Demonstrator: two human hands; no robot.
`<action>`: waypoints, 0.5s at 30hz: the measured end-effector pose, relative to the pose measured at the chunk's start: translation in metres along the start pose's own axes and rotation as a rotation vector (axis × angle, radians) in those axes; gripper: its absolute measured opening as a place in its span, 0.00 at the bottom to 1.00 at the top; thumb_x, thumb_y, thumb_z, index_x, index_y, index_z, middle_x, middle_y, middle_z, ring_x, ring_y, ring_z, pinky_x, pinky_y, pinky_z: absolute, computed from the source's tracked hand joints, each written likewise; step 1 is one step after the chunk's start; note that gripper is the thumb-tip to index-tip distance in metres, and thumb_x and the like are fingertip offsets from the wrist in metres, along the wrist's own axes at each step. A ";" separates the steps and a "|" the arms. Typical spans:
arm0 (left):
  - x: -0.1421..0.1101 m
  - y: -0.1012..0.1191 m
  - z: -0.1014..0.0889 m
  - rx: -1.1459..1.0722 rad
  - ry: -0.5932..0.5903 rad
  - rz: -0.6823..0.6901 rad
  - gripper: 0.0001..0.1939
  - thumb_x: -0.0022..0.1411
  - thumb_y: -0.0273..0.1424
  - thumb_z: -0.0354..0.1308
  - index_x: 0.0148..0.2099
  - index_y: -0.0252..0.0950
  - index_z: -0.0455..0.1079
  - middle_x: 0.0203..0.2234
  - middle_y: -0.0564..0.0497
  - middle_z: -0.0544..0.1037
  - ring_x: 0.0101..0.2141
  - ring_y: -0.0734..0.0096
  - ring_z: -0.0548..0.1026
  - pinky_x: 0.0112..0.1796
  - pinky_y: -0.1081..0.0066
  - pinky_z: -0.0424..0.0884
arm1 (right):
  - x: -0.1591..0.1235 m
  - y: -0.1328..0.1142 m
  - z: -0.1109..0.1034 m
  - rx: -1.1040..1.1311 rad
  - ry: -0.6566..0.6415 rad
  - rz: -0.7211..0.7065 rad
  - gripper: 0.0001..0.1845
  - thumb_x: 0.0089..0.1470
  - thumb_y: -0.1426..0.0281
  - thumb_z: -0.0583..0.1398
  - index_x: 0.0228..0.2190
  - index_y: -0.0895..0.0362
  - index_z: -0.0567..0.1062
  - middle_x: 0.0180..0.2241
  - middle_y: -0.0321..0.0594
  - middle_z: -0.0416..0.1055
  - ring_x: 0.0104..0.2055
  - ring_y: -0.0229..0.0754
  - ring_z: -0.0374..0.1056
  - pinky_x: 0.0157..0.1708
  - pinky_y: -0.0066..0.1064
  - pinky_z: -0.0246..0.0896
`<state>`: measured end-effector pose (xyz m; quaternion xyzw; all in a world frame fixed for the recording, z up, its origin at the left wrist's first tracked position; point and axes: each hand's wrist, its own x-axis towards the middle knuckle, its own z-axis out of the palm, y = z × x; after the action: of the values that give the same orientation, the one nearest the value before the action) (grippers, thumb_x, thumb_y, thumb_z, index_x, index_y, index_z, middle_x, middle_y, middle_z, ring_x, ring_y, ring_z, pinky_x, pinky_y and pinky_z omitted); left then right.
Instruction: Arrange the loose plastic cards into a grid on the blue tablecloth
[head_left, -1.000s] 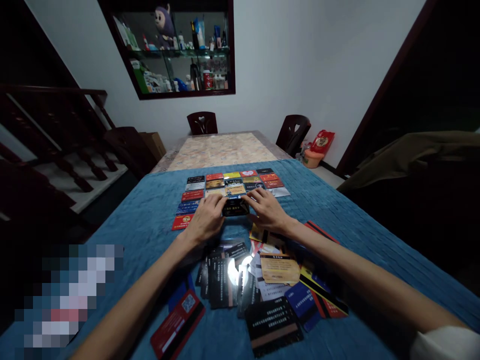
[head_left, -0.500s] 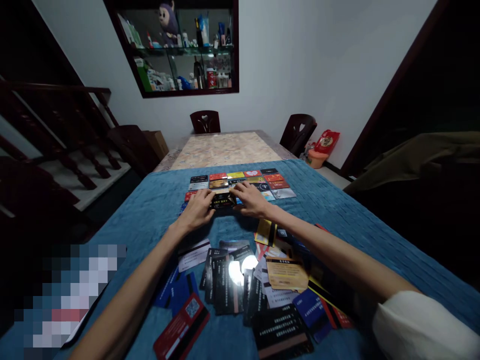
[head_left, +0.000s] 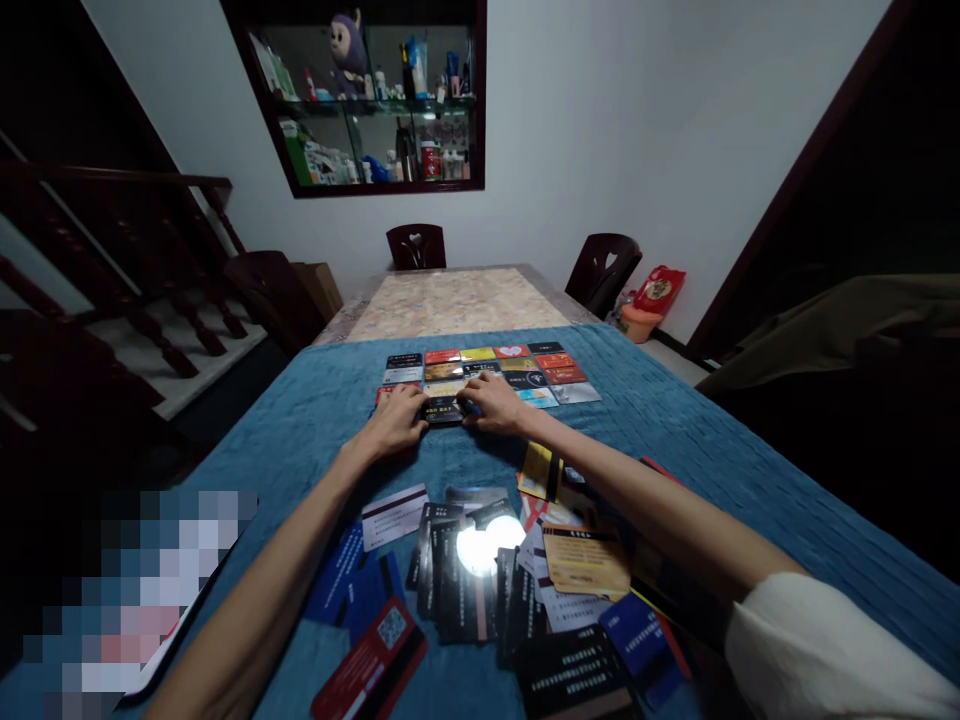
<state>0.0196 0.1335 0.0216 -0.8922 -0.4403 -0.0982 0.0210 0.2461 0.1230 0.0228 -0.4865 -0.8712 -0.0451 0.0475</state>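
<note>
A black card with gold "VIP" lettering lies flat, or nearly so, at the near edge of a grid of cards. My left hand has its fingers curled at the card's left edge. At its right edge are the bent fingers of my right hand, which also cover part of the grid. Around them are laid-out cards: a silver card, a light blue card, a white card with a red heart and several others in rows. Some cards are partly hidden under my hands.
Nearer to me lies a loose, overlapping pile with a gold card, black cards and a red card with a QR code. A blue cloth covers the near table. A pixelated object lies at left.
The black card has gone from raised and tilted to lying about flat, with my hands lowered beside it. The whole view has shifted slightly.
</note>
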 end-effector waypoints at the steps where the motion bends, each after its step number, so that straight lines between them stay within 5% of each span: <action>1: 0.000 0.000 0.000 0.001 -0.007 -0.004 0.18 0.59 0.30 0.57 0.52 0.35 0.71 0.51 0.40 0.73 0.54 0.49 0.66 0.55 0.49 0.62 | 0.001 -0.001 0.000 0.000 -0.007 0.003 0.24 0.55 0.61 0.63 0.53 0.56 0.73 0.52 0.48 0.71 0.52 0.54 0.59 0.44 0.38 0.56; 15: 0.002 0.002 0.005 0.013 -0.095 -0.028 0.17 0.59 0.28 0.55 0.51 0.34 0.72 0.50 0.38 0.74 0.54 0.47 0.66 0.52 0.45 0.61 | 0.007 -0.003 0.004 0.005 -0.059 0.038 0.21 0.54 0.61 0.64 0.49 0.53 0.77 0.51 0.47 0.73 0.54 0.56 0.60 0.45 0.40 0.56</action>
<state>0.0236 0.1346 0.0176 -0.8893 -0.4541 -0.0534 0.0045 0.2395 0.1277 0.0192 -0.5038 -0.8630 -0.0276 0.0238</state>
